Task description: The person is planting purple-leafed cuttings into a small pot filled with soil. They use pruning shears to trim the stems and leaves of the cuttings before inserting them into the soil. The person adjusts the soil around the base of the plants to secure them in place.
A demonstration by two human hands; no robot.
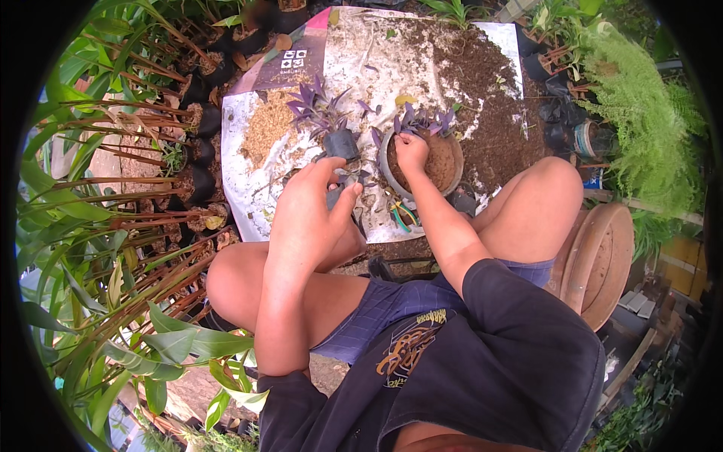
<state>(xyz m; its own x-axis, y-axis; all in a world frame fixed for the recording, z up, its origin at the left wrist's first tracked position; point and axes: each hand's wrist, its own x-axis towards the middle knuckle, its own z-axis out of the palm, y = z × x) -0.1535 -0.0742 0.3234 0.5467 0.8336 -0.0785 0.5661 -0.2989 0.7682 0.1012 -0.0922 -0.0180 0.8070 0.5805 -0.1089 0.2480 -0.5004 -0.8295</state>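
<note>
A round pot (pixel 387 164) filled with brown soil stands before me, with purple-leaved cuttings (pixel 421 121) along its far edge. My right hand (pixel 411 151) is inside that rim, its fingertips pinched at the base of the purple leaves; whether a stem is between them I cannot tell. My left hand (pixel 322 206) is raised to the left of the pot, thumb and fingers apart, with no object visible in it. Just beyond it sits a purple-leaved plant (pixel 319 107) in a black nursery bag (pixel 341 144). A smaller purple sprig (pixel 357 176) shows beside my left thumb.
Green-handled pliers or cutters (pixel 403 216) lie on the soiled white sheet (pixel 384 56). Dark soil (pixel 486 85) covers its right part; tan grains (pixel 271 124) lie at left. Potted plants line both sides. A large clay pot (pixel 607 265) stands by my right knee.
</note>
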